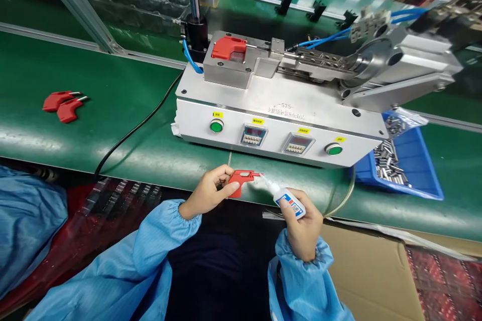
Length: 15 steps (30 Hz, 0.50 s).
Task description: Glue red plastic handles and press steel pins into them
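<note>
My left hand (211, 188) pinches a red pistol-shaped plastic part (241, 179) by its grip, with its thin red barrel pointing right. In my right hand (304, 220) is a small white glue bottle (288, 201) with a blue label, tilted so that its nozzle is at the barrel's tip. Whether nozzle and barrel touch, I cannot tell. Just beyond my hands stands a metal machine (278, 110) with green buttons and counters. Another red pistol-shaped part (228, 48) sits in the machine's metal fixture.
Two red parts with metal tubes (66, 105) lie on the green bench (30, 70) at left. A blue bin (422, 170) of small metal tubes stands right of the machine. A black cable (139, 125) crosses the bench. Cardboard (361, 261) lies at lower right.
</note>
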Each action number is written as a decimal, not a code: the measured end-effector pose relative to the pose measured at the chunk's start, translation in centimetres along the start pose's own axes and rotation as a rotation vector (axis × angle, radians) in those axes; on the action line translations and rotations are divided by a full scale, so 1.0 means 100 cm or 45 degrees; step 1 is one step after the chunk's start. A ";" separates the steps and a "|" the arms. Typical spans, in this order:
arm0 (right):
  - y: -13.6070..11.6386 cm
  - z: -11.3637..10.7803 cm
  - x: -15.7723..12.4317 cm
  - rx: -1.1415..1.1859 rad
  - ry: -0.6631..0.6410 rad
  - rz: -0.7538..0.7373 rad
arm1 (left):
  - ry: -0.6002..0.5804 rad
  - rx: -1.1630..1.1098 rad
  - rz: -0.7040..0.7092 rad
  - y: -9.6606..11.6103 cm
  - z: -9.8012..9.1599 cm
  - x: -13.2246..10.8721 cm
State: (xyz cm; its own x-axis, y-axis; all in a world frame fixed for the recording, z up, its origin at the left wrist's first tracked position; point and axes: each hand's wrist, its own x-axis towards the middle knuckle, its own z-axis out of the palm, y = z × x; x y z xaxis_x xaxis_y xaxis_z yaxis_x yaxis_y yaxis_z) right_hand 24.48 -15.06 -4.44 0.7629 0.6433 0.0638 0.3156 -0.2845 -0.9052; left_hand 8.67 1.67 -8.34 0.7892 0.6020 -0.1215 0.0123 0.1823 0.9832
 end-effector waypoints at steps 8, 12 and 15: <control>-0.003 0.001 0.000 -0.029 0.010 -0.013 | 0.012 0.009 0.002 0.002 -0.001 0.000; -0.002 0.002 0.000 -0.046 0.030 -0.024 | 0.005 -0.016 0.012 0.004 -0.001 0.001; -0.001 0.003 0.000 -0.033 0.012 -0.056 | 0.001 -0.021 0.007 0.004 -0.001 0.001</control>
State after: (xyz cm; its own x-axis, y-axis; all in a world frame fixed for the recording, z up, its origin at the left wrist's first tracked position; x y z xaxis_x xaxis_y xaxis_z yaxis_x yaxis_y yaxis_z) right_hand 24.27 -14.81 -4.43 0.7533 0.6488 0.1076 0.3633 -0.2742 -0.8904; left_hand 8.73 1.88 -7.94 0.7888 0.6036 -0.1165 -0.0022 0.1922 0.9814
